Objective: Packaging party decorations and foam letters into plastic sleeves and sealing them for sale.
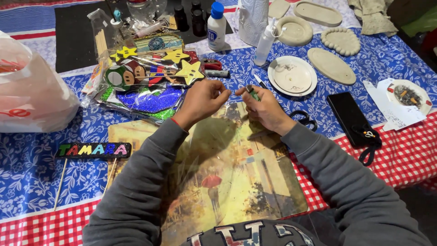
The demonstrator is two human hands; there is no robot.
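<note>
I see a black phone [349, 117] at three o'clock; white plate [292, 75] at one (scissors [306, 119] below it); plastic bag [32, 93] at nine.

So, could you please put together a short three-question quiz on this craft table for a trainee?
1. True or false: the right hand holds a small green thing.
2. What lies just right of the right wrist: A) black scissors, B) a hammer, C) a spoon?
3. Fill in: the black phone lies between the scissors and the ____ holding cigarette ends.

Key
1. True; the left hand meets it fingertip to fingertip above the picture mat.
2. A.
3. Ashtray, near the right edge of the table.
</note>
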